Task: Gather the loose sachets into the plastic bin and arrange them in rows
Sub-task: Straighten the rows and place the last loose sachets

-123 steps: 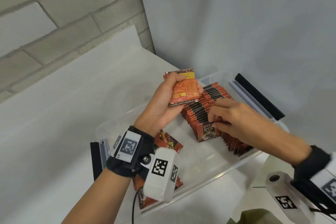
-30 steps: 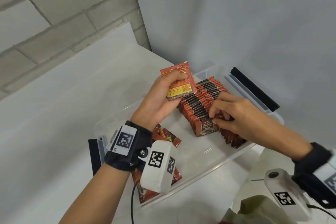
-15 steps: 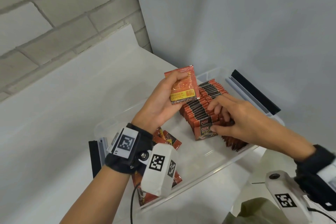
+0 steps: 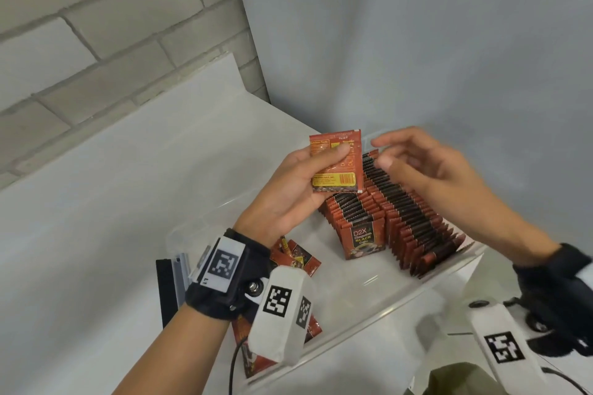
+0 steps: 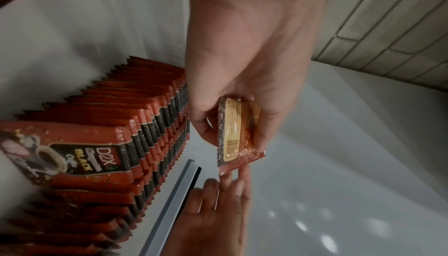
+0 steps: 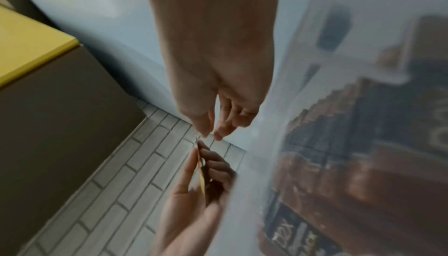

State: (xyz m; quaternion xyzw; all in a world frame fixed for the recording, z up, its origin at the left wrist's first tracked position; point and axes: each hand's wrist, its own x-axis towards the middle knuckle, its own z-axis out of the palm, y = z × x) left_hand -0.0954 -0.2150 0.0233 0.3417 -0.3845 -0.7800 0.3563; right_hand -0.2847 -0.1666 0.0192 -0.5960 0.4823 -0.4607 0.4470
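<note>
My left hand (image 4: 333, 154) holds a small stack of red sachets (image 4: 337, 163) upright above the clear plastic bin (image 4: 369, 314), thumb on the printed back; the same grip shows in the left wrist view (image 5: 238, 135). My right hand (image 4: 380, 152) hovers just right of that stack, empty, with its fingers loosely spread and motion-blurred. Its fingertips (image 5: 227, 189) come close to the stack's far corner. Two rows of standing sachets (image 4: 401, 212) fill the bin's right part. A few loose sachets (image 4: 295, 258) lie flat under my left wrist.
The bin sits on a white table (image 4: 128, 202) in a corner between a brick wall and a grey wall. A black and grey strip (image 4: 167, 292) lies at the bin's left end. A yellow-topped box (image 6: 29, 45) shows in the right wrist view.
My right hand has lifted off the rows of sachets and moved up toward the stack in my left hand. The left hand has stayed about where it was.
</note>
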